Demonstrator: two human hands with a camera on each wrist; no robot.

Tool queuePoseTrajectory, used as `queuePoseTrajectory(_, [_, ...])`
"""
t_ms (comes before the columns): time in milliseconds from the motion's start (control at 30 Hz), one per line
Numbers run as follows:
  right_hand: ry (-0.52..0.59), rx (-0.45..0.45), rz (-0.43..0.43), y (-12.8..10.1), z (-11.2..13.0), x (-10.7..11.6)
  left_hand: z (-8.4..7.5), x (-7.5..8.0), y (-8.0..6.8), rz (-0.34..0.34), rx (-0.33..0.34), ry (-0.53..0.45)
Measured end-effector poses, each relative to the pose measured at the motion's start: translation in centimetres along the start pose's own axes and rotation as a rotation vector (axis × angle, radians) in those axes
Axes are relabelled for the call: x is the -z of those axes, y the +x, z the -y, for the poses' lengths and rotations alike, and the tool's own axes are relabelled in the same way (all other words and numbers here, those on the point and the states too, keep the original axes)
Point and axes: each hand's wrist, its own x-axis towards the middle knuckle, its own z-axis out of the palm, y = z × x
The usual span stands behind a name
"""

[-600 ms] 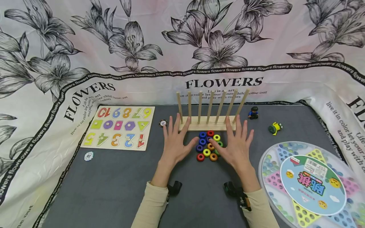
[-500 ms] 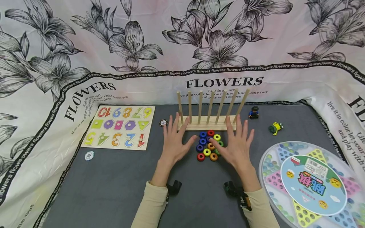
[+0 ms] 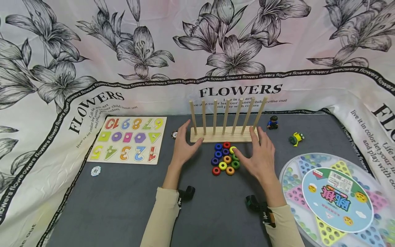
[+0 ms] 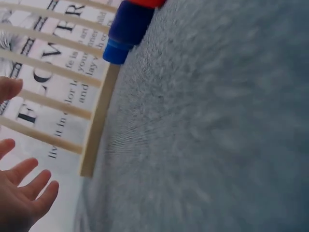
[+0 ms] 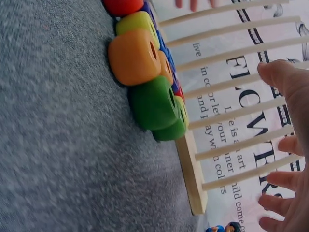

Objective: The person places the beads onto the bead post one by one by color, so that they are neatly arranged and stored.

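The white cloth with big black flowers [image 3: 92,68] hangs behind the table and says "FLOWERS" in large black letters, with a black band repeating "flowers" and small lines such as "live it in color" and "and play with colors". The wooden number puzzle board [image 3: 128,139] shows coloured numbers 1 to 10 and a row of coloured shapes. The round clear plastic marble game box [image 3: 336,200] has a blue label with pink writing that I cannot read. A small white round chip [image 3: 96,170] on the grey mat [image 3: 123,206] has a number too small to read.

The wooden rack with seven thin upright sticks [image 3: 223,132] stands at the back middle of the mat. The sticks are bare and lean a little to the sides. Just in front of the rack lies a bunch of small wooden rings [image 3: 225,158] in blue, red, yellow, orange and green, all touching each other.

The left hand [image 3: 183,147] is lifted just left of the rings, its fingers loose and a little apart, holding nothing. The right hand [image 3: 259,157] hovers just right of the rings, fingers spread apart, thumb tip by the yellow ring; it holds nothing.

A little toy figure in blue [image 3: 273,122] and a small green and yellow toy [image 3: 297,138] sit to the right of the rack.
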Motion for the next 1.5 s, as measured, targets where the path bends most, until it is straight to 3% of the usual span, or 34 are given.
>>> queuePoseTrajectory(167, [0.043,0.003,-0.005,0.0,-0.3,0.2,1.3,-0.9,1.2,0.044,0.053,-0.057])
queuePoseTrajectory(367, [0.104,-0.024,0.076,-0.2,-0.6,0.5,1.9,-1.6,1.7,0.081,0.112,-0.043])
queuePoseTrajectory(600, [0.243,-0.035,0.234,-0.2,-1.4,0.0,2.3,-2.1,1.4,0.042,0.124,-0.017])
queuePoseTrajectory(733, [0.27,-0.047,0.285,-0.2,-1.5,-0.5,2.6,-2.3,1.2,0.032,0.118,0.021])
queuePoseTrajectory(1067, [0.235,-0.11,0.315,-0.4,-1.0,-1.0,3.0,-2.6,0.9,0.062,0.132,0.102])
queuePoseTrajectory(1367, [0.117,-0.193,0.319,-0.5,-0.1,-1.7,4.0,-2.9,0.4,-0.021,0.05,0.072])
queuePoseTrajectory(1500, [0.119,-0.211,0.299,-0.5,0.0,-1.7,3.4,-2.8,0.7,0.012,0.09,0.083])
